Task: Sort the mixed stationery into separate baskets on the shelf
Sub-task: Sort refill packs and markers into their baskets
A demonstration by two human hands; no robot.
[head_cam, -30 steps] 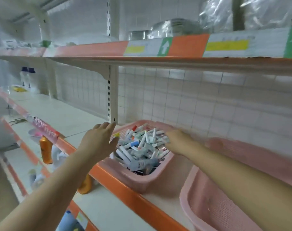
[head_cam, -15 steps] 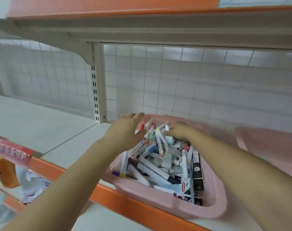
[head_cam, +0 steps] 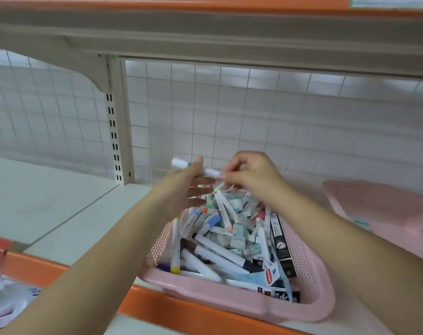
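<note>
A pink basket (head_cam: 229, 302) stands on the white shelf, at its orange front edge, heaped with mixed stationery (head_cam: 229, 238): white markers with coloured caps, small boxes and dark packets. Above the basket's far end my right hand (head_cam: 251, 176) pinches one end of a white marker (head_cam: 181, 163). My left hand (head_cam: 181, 189) is beside it with straight, spread fingers, and its thumb lies across the marker's middle. Both forearms reach in from the bottom of the view.
A second pink basket (head_cam: 386, 209) sits on the shelf to the right, holding little that I can see. The upper shelf's underside (head_cam: 205, 37) hangs low overhead. A slotted upright (head_cam: 116, 131) stands at the back left before a wire grid. Bare shelf surface (head_cam: 48, 201) lies to the left.
Both hands have risen from the pile to its far end. The right hand has lifted a white marker out, and the left hand has opened against it. The view has moved closer.
</note>
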